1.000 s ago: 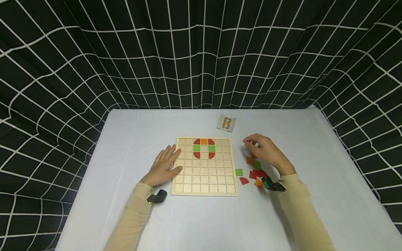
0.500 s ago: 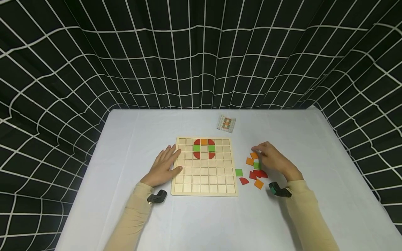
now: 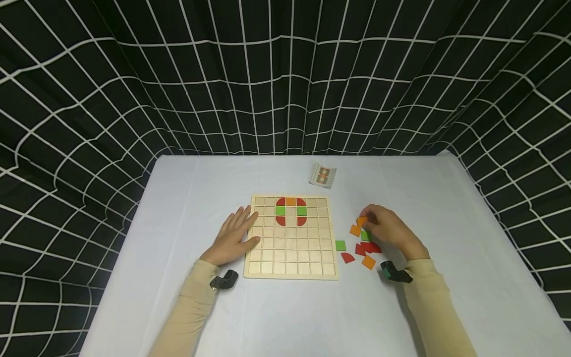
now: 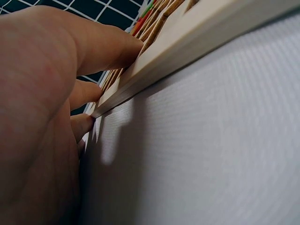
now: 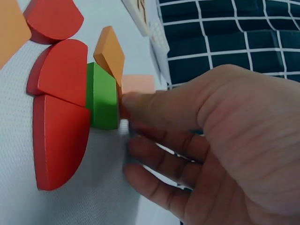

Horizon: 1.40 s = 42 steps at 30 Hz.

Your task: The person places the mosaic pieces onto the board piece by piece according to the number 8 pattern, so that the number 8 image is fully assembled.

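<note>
I see the left hand [image 3: 228,239], fingers spread, on the board's [image 3: 290,255] left edge; a green tile [image 3: 340,245] crowds its right edge; the right hand [image 3: 389,228] pinches an orange tile [image 3: 362,221] atop the cluster's [image 3: 370,247] far end, cloth [image 3: 464,223] stretching beyond

- The right hand [image 3: 389,229] hides part of an orange square [image 3: 361,221].
- The paper card [image 3: 322,176] is too tiny to read.
- Left sleeve [image 3: 185,310] and right sleeve [image 3: 434,310] run off the bottom.
</note>
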{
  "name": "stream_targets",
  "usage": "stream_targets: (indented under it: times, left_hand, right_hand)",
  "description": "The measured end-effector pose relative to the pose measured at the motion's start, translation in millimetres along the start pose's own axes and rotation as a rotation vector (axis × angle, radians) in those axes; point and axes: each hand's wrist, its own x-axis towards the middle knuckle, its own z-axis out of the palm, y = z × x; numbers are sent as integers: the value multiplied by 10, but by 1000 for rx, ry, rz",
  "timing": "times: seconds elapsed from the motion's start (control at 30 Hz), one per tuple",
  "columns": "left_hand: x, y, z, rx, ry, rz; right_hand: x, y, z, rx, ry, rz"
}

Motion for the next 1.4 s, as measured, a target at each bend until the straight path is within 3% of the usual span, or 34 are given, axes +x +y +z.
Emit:
stream_targets:
  times: [0.2, 0.43, 0.83, 1.4]
  left_hand:
    - [4, 10, 2, 0, 1, -1]
    - [4, -2, 6, 11, 2, 0]
    - [0, 13, -10, 9, -3, -10]
    - [3, 29, -12, 17, -17, -22]
  right_hand:
    - [15, -18, -16, 53, -9, 2]
    - [8, -208, -117, 106, 67, -101]
    - [112, -719, -259, 196, 139, -278]
    - [287, -1255, -31, 240, 107, -410]
